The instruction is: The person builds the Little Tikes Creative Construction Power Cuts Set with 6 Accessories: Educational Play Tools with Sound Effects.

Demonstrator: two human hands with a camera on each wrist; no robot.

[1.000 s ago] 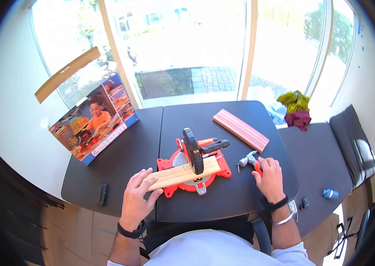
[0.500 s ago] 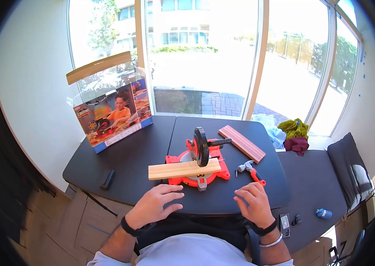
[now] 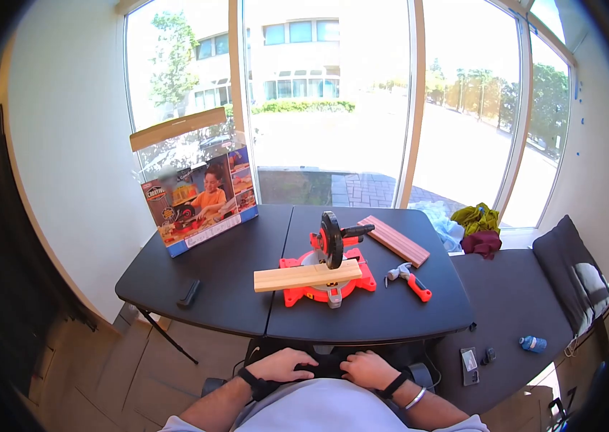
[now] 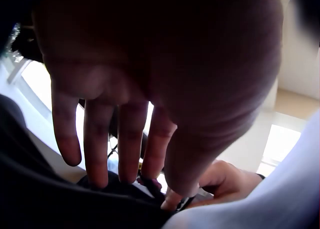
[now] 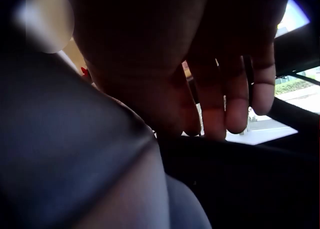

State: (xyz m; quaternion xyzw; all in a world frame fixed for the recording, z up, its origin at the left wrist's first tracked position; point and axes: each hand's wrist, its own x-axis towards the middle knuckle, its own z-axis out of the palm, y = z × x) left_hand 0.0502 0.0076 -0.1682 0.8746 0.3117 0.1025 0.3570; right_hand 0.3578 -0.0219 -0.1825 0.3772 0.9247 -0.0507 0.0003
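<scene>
Both hands are at the person's lap, below the near table edge. The left hand has relaxed fingers over the dark trousers and holds nothing; in the left wrist view its fingers hang loosely. Close beside it, the right hand lies with gently bent fingers, also holding nothing; the right wrist view shows its fingers slightly apart. On the table, a light wooden board lies across the red toy miter saw, its left end overhanging. A claw hammer with a red handle lies right of the saw.
A reddish striped board lies behind the hammer on the black table. A toy box stands at the back left, and a small black object lies near the left edge. Right, a dark bench holds a blue bottle.
The left hand has left the wooden board and the right hand has let go of the hammer. Both have drawn back to the lap. The head view has tilted up.
</scene>
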